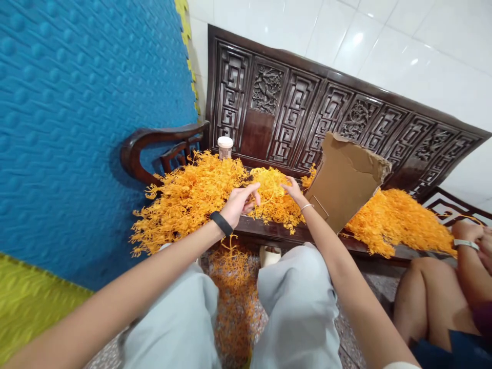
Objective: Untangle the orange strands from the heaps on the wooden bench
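While both hands work at the middle heap of orange plastic sprigs [274, 197] on the wooden bench [269, 233], most of the sorting looks undone; the left hand [239, 202] has its fingers curled together, pinching a few strands at the heap's edge; the right hand [294, 190] lies on the heap with fingers loosely spread, and I cannot tell whether it holds any; a bigger heap [188, 200] lies to the left, another [400, 220] beyond the cardboard sheet [344, 179]; loose sprigs [234, 297] litter the floor; another person's hand [467, 236] rests nearby.
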`<state>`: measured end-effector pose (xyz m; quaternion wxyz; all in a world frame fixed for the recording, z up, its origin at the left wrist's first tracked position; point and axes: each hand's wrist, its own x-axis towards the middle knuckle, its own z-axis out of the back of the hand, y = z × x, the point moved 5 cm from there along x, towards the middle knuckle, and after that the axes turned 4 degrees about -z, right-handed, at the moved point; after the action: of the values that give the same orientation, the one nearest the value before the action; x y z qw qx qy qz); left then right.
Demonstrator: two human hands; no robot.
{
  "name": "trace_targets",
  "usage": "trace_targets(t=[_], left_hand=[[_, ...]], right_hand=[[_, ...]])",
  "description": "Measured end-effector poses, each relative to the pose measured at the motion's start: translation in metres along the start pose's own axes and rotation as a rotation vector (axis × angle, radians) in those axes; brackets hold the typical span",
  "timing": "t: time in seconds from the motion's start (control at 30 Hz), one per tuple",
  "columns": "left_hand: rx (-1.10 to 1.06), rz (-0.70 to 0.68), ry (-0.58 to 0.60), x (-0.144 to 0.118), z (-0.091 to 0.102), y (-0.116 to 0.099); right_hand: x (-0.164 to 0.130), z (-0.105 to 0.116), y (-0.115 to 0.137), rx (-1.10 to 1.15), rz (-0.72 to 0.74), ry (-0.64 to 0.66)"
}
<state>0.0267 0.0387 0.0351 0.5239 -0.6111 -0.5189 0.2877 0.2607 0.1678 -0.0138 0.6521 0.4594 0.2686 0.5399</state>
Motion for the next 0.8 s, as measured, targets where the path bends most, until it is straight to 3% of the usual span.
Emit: trace_targets(t=[0.1,0.17,0.27,0.33,0.53,0.7,0.8], left_hand=[[0.086,-0.015,-0.032,-0.002,0.015,-0.004],[0.149,-0.035,-0.046,-0.003,0.026,-0.003],[0.197,-0.037,-0.067,-0.005,0.044,0.001],[0.188,-0.020,-0.083,-0.009,0.054,0.003],[0.237,-0.002,-0.046,-0.023,0.064,0.000],[0.308,0.070,-0.019,-0.030,0.065,0.000],[0.348,0.097,-0.026,-0.031,0.069,0.001]], right_hand=[[-0.024,-0.017,0.016,0.238,-0.011,0.213],[-0.048,-0.031,0.033,0.351,-0.018,0.428],[-0.086,-0.047,0.057,0.407,-0.058,0.758],[-0.108,-0.055,0.067,0.386,-0.082,0.875],[-0.147,-0.081,0.078,0.379,-0.036,0.987],[-0.154,-0.082,0.085,0.311,0.096,0.844],[-0.152,-0.078,0.084,0.296,0.144,0.829]])
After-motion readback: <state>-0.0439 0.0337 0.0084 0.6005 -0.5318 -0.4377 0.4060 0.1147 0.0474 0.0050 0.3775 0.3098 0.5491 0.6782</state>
